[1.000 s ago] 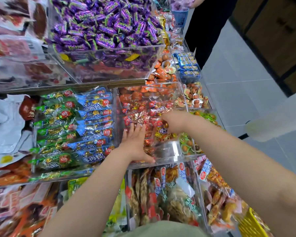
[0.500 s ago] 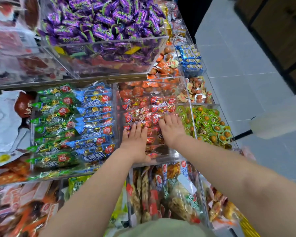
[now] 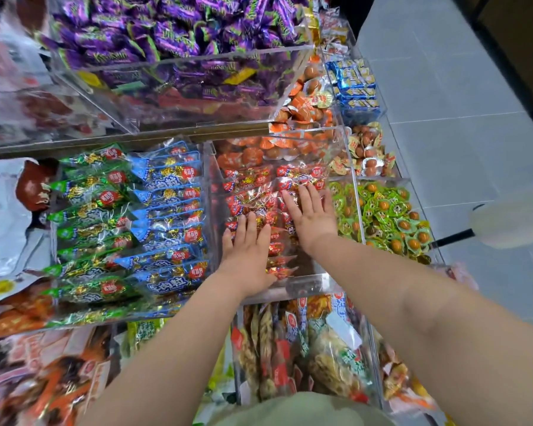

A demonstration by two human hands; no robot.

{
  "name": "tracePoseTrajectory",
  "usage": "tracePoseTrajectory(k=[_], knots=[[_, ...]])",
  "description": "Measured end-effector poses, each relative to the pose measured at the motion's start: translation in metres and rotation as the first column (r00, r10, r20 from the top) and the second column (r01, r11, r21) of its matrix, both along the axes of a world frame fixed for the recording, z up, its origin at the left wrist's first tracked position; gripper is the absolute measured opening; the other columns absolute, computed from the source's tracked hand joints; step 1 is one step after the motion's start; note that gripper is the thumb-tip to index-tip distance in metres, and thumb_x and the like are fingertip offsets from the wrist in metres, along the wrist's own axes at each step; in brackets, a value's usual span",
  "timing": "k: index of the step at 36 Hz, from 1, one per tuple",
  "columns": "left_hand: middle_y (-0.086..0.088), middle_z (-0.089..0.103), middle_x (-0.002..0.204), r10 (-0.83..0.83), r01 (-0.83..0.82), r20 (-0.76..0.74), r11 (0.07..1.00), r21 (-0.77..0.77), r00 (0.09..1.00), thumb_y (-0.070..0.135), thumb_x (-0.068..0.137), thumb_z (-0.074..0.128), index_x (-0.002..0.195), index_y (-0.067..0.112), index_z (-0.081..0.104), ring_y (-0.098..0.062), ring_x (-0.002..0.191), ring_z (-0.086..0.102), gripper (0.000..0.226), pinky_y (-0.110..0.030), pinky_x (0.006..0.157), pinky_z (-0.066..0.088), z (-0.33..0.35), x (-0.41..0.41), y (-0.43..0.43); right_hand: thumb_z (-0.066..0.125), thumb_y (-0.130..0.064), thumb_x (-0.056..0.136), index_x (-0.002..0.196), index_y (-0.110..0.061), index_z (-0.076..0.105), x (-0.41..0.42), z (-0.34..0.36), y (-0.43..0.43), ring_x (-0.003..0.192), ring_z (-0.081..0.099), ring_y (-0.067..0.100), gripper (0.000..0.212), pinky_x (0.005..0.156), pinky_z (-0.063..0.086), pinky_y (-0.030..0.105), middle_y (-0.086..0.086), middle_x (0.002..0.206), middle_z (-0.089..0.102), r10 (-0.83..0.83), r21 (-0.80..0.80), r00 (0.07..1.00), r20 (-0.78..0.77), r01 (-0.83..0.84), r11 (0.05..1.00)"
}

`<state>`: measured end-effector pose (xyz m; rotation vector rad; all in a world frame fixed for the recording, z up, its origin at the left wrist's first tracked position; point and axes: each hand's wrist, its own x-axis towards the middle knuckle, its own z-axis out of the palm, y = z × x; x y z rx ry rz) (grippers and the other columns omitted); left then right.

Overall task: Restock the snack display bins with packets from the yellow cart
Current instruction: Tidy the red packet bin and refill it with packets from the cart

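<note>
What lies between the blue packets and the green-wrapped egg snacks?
In the head view, the clear bin of red packets lies there, with the left hand and right hand flat on them.

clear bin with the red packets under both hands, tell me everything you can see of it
The clear acrylic bin is an open-topped box with see-through walls, on the lower shelf tier. Shiny red snack packets lie piled inside, thinner near its front wall. The left hand and right hand rest flat on the packets, fingers straight. Blue packets fill the neighbouring bin on its left.
</note>
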<state>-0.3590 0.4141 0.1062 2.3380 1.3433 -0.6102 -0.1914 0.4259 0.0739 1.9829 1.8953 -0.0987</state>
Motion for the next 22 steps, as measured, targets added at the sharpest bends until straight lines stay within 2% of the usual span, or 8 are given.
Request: tracePoseTrajectory(k=[2,5,10,14,17,19,21,22], knots=[[-0.014,-0.032,0.154,-0.001,0.001,-0.011,1.0,0.009,1.0,0.055,0.086,0.058,0.152,0.019,-0.012,-0.032,0.141,-0.031,0.103,-0.053,0.113,-0.012,-0.001,0.001,0.0,0.052,-0.014,0.081,0.109,-0.02,-0.061,0.0,0.001,-0.003,0.141,-0.021,0.035,0.116,0.094,-0.031,0.059,0.016,0.155,-0.018,0.005,0.004,1.0,-0.01,-0.005,1.0],[-0.014,-0.033,0.154,-0.006,0.007,-0.044,1.0,0.022,0.999,0.056,0.086,0.057,0.151,0.018,-0.016,-0.032,0.141,-0.031,0.105,-0.053,0.113,-0.013,-0.003,0.002,0.001,0.053,-0.013,0.081,0.114,-0.021,-0.058,0.005,0.003,-0.006,0.139,-0.027,0.036,0.116,0.096,-0.029,0.059,0.017,0.153,-0.024,0.021,-0.033,1.0,-0.015,-0.021,0.999],[-0.015,-0.036,0.152,-0.017,0.017,-0.093,1.0,0.006,0.996,0.058,0.086,0.056,0.15,0.017,-0.021,-0.033,0.14,-0.033,0.108,-0.053,0.112,-0.016,-0.001,0.003,0.003,0.066,-0.039,0.08,0.138,-0.022,-0.037,0.009,0.017,-0.007,0.137,-0.03,0.034,0.119,0.105,-0.021,0.056,0.014,0.151,-0.029,0.017,-0.171,0.994,-0.108,-0.036,0.985],[-0.013,-0.032,0.154,-0.01,0.009,-0.048,1.0,-0.02,0.999,0.065,0.078,0.062,0.151,0.019,-0.017,-0.031,0.141,-0.031,0.117,-0.051,0.112,-0.017,0.006,0.002,0.003,0.063,-0.036,0.082,0.15,-0.02,-0.001,0.01,0.039,-0.011,0.143,-0.013,0.033,0.095,0.113,-0.009,0.048,0.014,0.156,-0.008,0.001,-0.07,0.961,-0.277,-0.021,0.997],[-0.012,-0.029,0.156,0.03,-0.029,0.026,0.997,-0.065,0.999,0.072,0.072,0.062,0.152,0.022,-0.012,-0.03,0.142,-0.03,0.121,-0.049,0.113,-0.016,0.016,-0.001,-0.002,0.059,-0.03,0.085,0.144,-0.016,0.034,0.012,0.057,-0.025,0.14,0.013,0.033,0.065,0.116,0.009,0.041,0.016,0.15,0.023,-0.007,0.075,0.904,-0.428,0.044,0.996],[-0.012,-0.011,0.161,0.06,-0.053,0.157,0.998,-0.045,0.986,0.07,0.076,0.059,0.154,0.023,0.004,-0.03,0.146,-0.018,0.107,-0.048,0.117,-0.006,0.027,-0.001,-0.011,0.056,-0.027,0.089,0.132,-0.013,0.051,0.014,0.069,-0.04,0.129,0.034,0.031,0.045,0.108,0.026,0.037,0.016,0.133,0.047,-0.071,0.092,0.81,-0.582,0.152,0.984],[-0.009,0.025,0.158,0.06,-0.081,0.341,0.996,0.048,0.938,0.057,0.087,0.056,0.148,0.021,0.032,-0.027,0.147,0.015,0.075,-0.046,0.117,0.018,0.036,0.0,-0.025,0.055,-0.022,0.091,0.118,-0.011,0.061,0.014,0.078,-0.06,0.11,0.053,0.025,0.03,0.094,0.042,0.034,0.011,0.115,0.062,-0.143,0.062,0.671,-0.727,0.271,0.961],[-0.005,0.044,0.148,0.075,-0.123,0.436,0.989,0.083,0.897,0.049,0.091,0.055,0.14,0.021,0.046,-0.025,0.139,0.035,0.058,-0.041,0.111,0.032,0.04,-0.001,-0.033,0.055,-0.02,0.091,0.113,-0.011,0.064,0.013,0.082,-0.072,0.1,0.058,0.021,0.025,0.087,0.047,0.031,0.007,0.109,0.065,-0.161,0.047,0.593,-0.789,0.319,0.947]])
